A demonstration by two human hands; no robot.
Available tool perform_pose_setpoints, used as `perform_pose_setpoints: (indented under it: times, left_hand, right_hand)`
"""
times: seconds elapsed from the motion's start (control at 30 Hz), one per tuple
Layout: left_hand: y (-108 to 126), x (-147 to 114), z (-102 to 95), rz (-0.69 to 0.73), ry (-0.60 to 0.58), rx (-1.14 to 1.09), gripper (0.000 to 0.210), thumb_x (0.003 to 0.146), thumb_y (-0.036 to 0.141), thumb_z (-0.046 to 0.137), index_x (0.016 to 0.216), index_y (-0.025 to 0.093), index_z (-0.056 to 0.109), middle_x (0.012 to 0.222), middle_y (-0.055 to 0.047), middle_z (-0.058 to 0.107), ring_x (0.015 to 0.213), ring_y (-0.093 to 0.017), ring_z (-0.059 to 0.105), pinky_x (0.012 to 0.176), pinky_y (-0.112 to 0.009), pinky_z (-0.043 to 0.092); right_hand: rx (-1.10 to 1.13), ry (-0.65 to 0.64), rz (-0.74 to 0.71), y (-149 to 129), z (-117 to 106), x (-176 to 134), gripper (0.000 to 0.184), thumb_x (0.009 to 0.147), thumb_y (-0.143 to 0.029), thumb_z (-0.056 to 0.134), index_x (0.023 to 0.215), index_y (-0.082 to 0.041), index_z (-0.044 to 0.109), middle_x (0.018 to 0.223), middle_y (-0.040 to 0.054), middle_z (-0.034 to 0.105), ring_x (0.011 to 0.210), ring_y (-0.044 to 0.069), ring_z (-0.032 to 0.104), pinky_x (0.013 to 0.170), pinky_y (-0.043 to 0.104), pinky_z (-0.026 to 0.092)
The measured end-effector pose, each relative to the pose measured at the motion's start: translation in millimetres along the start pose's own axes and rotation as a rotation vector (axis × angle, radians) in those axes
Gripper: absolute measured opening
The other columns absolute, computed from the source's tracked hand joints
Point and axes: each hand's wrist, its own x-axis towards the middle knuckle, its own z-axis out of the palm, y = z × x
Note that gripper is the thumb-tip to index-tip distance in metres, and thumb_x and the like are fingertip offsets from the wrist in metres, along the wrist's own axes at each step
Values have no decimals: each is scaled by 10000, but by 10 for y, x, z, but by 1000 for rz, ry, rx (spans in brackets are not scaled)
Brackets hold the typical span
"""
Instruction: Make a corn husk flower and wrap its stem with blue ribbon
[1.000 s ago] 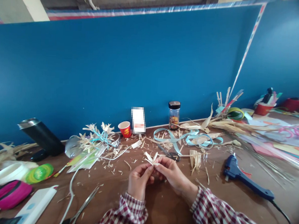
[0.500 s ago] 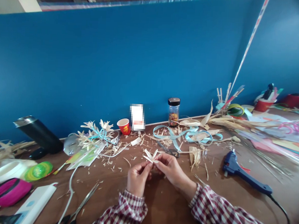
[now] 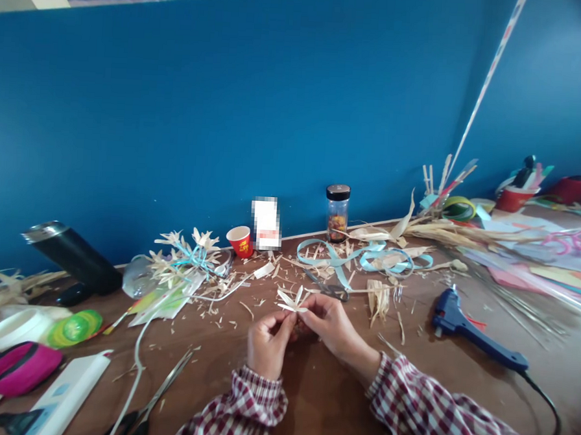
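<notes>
And across the whole back, a tall blue partition (image 3: pixel 257 105), with the brown tabletop (image 3: pixel 214 376) stretched out below, strewn with pale trimmings. In from the near edge, two checked sleeves, maroon and white: left sleeve (image 3: pixel 256 401) low in the middle, right sleeve (image 3: pixel 421 406) slanting in from the corner. Over on the far right, a long sheaf of dried husk strips (image 3: pixel 465 234), beside coloured papers. On the far left, a black flask (image 3: pixel 79 255), tilted hard over near the partition. Nearer, a blue glue gun (image 3: pixel 474 331) flat on its side, well right of the hands, cord trailing away to the lower right. At lower left, open-bladed scissors (image 3: pixel 157 392), points away from the wearer.

Now to the centre! Left hand (image 3: pixel 268 339), fingers drawn in narrow, thumb pressed in at the base of a small piece; right hand (image 3: pixel 331 327) in close from the other side, thumb and forefinger pinched on the same piece. Behind to the left, a bunch of husk flowers (image 3: pixel 191 254) with light-blue ties; farther back, a black-lidded jar (image 3: pixel 337 215) and a red paper cup (image 3: pixel 240 241), both upright. And smallest, right between the fingertips: one pale husk flower (image 3: pixel 292 300), pointed petals fanned upward and outward, base hidden by the fingers.
</notes>
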Motion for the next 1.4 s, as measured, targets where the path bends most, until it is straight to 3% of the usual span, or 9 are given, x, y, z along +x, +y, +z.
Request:
perform_pose_setpoints:
  times: [0.33,0.53,0.93,1.1,1.4]
  left_hand:
    - [-1,5,14,8,51,4,260,648,387,680,711,137,716,547,-39,651,488,-155,583,476,-239,487]
    - [-9,19,2,-50,-28,-36,260,660,378,674,738,133,712,612,-41,676,545,-168,607,541,-273,518]
    - [12,6,26,84,77,109,214,672,359,652,699,157,717,599,-43,684,553,-178,617,514,-245,486]
    - [59,-3,17,57,111,112,185,655,341,661,658,161,705,566,-31,666,533,-167,605,512,-238,481]
    - [16,21,-6,-66,20,-19,249,633,375,688,724,144,715,623,-47,683,524,-160,609,510,-250,501]
  right_hand:
    - [-26,37,7,46,18,-15,171,676,-308,656,669,-153,582,637,6,606,574,120,555,557,243,454]
    - [-15,15,3,41,13,-15,162,686,-306,640,689,-156,581,635,4,621,571,130,583,558,254,481]
    - [-79,10,-27,39,18,-32,184,710,-320,626,709,-136,634,654,18,630,594,123,560,569,238,453]
    - [-102,14,-9,19,34,-43,194,698,-329,641,716,-136,655,662,19,637,599,122,549,585,244,443]
    - [12,5,16,78,32,-16,223,681,-367,662,694,-150,611,609,-7,592,558,108,529,549,234,434]
